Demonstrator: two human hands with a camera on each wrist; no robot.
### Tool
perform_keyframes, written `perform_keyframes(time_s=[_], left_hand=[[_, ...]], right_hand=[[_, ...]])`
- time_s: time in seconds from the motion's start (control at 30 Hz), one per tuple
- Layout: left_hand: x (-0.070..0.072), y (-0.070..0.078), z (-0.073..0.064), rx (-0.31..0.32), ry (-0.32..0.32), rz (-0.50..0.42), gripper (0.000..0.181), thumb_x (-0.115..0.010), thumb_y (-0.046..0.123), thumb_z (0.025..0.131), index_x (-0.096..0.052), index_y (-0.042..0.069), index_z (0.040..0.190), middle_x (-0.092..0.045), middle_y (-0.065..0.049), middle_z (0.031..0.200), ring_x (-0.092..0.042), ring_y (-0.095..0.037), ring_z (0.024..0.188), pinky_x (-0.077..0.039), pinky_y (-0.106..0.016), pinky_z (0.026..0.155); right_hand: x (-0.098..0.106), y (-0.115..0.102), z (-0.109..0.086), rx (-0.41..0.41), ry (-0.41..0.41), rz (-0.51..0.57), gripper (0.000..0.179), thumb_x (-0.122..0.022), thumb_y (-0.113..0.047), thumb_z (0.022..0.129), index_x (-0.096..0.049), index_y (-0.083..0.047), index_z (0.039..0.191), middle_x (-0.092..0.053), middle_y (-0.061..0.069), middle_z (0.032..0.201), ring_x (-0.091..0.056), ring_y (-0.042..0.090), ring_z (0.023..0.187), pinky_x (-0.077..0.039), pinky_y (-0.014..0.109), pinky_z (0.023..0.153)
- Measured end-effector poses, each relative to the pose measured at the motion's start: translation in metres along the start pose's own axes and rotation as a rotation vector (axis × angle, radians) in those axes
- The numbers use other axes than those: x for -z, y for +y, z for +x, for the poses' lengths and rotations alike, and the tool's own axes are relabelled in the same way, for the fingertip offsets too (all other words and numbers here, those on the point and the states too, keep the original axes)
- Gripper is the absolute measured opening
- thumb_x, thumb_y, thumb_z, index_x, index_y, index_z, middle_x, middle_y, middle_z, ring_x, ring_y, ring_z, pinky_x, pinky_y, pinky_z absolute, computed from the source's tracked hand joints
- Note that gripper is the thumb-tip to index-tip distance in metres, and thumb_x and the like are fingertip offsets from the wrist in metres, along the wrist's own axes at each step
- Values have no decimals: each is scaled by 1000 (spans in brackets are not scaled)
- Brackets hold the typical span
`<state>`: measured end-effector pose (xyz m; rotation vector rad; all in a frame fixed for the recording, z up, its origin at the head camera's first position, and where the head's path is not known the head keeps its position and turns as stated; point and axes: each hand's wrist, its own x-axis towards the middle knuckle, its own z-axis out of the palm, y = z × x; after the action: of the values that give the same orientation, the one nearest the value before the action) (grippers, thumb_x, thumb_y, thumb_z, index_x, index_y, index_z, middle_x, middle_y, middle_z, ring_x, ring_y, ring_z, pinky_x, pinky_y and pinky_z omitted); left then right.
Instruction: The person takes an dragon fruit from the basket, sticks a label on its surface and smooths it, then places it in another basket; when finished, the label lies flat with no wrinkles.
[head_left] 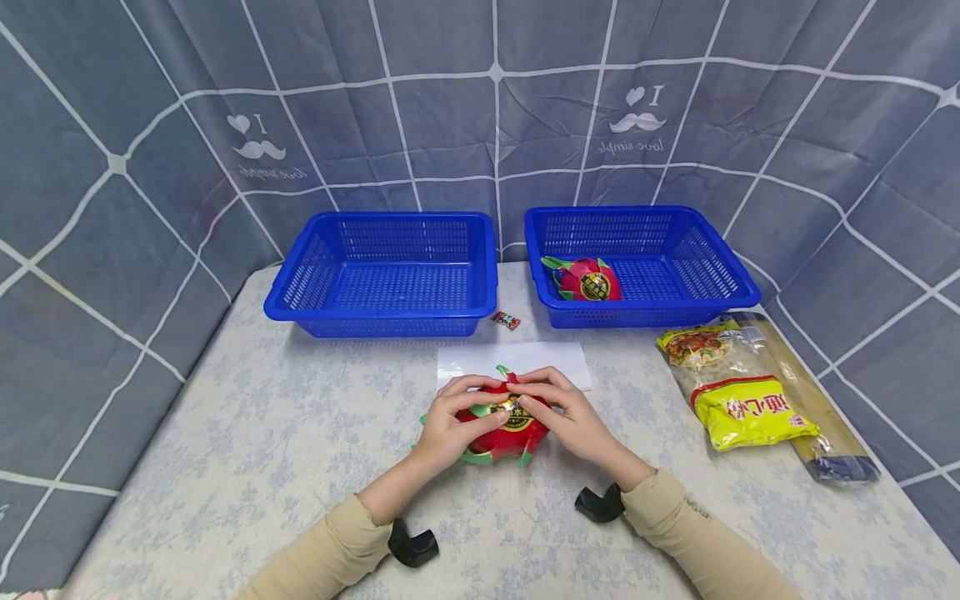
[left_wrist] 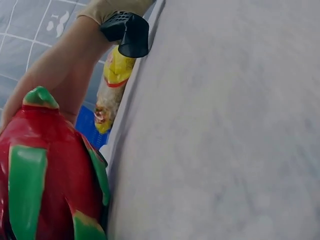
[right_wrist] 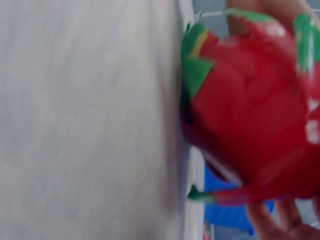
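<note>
A red dragon fruit (head_left: 491, 442) with green scale tips lies near the middle of the table, and a round black-and-gold label (head_left: 519, 419) shows on its upper side. From the left, my left hand (head_left: 448, 427) grips it with fingers over the top and the thumb beside the label. My right hand (head_left: 576, 421) holds the other side, its thumb at the label's right edge and its fingers along the top. The left wrist view shows the fruit's smooth red skin (left_wrist: 62, 165) close up. In the right wrist view, fingers (right_wrist: 287, 220) appear behind the fruit.
A white sheet (head_left: 480, 360) lies just beyond the fruit. Two blue baskets (head_left: 390, 327) (head_left: 637, 317) stand at the back; the right one contains another labelled dragon fruit (head_left: 588, 279). Between them lies a small colourful packet (head_left: 506, 320). Yellow-and-clear food bags (head_left: 742, 400) lie at right.
</note>
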<state>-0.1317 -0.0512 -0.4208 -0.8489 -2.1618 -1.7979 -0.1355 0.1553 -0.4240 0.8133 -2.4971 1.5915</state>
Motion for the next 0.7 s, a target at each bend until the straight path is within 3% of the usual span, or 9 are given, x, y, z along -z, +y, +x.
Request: perform_keyframes(time_s=[0.13, 0.23, 0.33, 0.47, 0.6, 0.7], left_hand=[[3, 21, 4, 52, -16, -39, 16, -69, -9, 77, -69, -9, 93, -61, -25, 109, -50, -40, 106, -39, -33, 90], [5, 27, 6, 64, -38, -46, 14, -67, -10, 78, -69, -10, 92, -61, -26, 108, -50, -40, 106, -38, -33, 90], [5, 27, 6, 82, -52, -61, 13, -64, -10, 80, -68, -11, 92, -61, -26, 108, -49, -40, 107, -37, -35, 91], [5, 24, 5, 114, -55, -94, 13, -62, -9, 83, -68, -11, 94, -61, -25, 110, -47, -38, 109, -35, -38, 93], [4, 22, 3, 82, -43, -80, 14, -65, -9, 81, -69, -10, 94, -62, -25, 110, -49, -38, 109, -39, -35, 92], [3, 22, 2, 68, -17, -62, 14, -69, -9, 78, -70, -9, 92, -63, -23, 109, -51, -37, 108, -43, -32, 91]], right_hand=[[0, -1, 0, -23, 21, 63, 25, -54, -7, 95, -66, -8, 117, -54, 6, 117, -48, 21, 115, -39, 34, 95], [0, -1, 0, -16, 20, 92, 26, -49, -7, 97, -66, -6, 117, -54, 7, 116, -48, 23, 114, -37, 33, 96], [0, -3, -1, -8, 19, 81, 27, -47, -6, 98, -65, -5, 118, -54, 7, 115, -48, 22, 113, -37, 32, 96], [-2, -16, -2, -3, 36, 44, 24, -56, -3, 93, -65, -3, 115, -54, 10, 114, -50, 22, 110, -42, 29, 91], [-4, -36, -2, -38, 86, 48, 23, -64, -2, 88, -67, 1, 110, -56, 14, 111, -53, 24, 108, -44, 27, 89], [-4, -44, -2, -84, 112, 61, 21, -62, -2, 88, -67, 2, 109, -57, 14, 110, -53, 26, 109, -43, 30, 91]])
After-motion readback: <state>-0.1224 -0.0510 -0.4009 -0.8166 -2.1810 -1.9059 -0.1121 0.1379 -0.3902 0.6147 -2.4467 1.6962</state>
